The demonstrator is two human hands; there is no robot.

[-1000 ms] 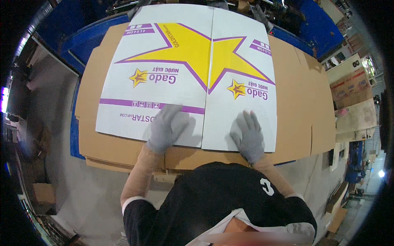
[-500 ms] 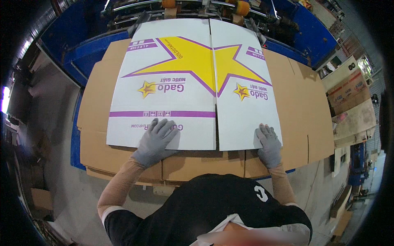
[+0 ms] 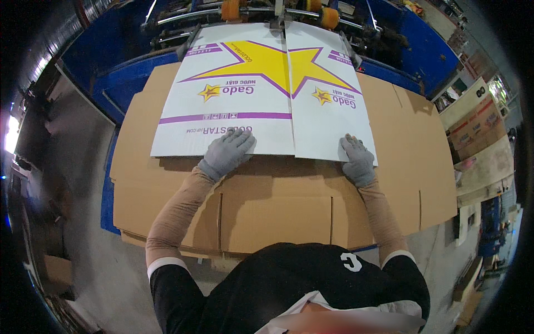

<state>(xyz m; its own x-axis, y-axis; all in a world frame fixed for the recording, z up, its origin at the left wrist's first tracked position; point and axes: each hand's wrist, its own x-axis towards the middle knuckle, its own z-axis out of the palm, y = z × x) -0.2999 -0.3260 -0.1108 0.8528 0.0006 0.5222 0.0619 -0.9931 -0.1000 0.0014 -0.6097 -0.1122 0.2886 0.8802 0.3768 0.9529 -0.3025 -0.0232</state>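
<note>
A flat, folded cardboard box (image 3: 222, 136), white with purple bands and a big yellow star, lies printed side up over brown cardboard sheets (image 3: 278, 211). A seam splits it into a wider left panel and a narrower right one. My left hand (image 3: 229, 150), in a grey glove, rests flat on the near edge of the left panel, fingers stretched out. At the near right corner my gloved right hand (image 3: 357, 158) lies with its fingers extended on the right panel. The box's far edge reaches under the machine's rollers (image 3: 261, 11).
A blue machine frame (image 3: 139, 72) with metal shafts and orange wheels (image 3: 330, 18) spans the far side. On the right stand boards and a printed brown carton (image 3: 477, 128). Grey floor (image 3: 92, 183) shows to the left of the stack.
Both hands have moved away from me, and the white box has slid forward with them toward the rollers. More of the brown cardboard beneath is uncovered at the near side.
</note>
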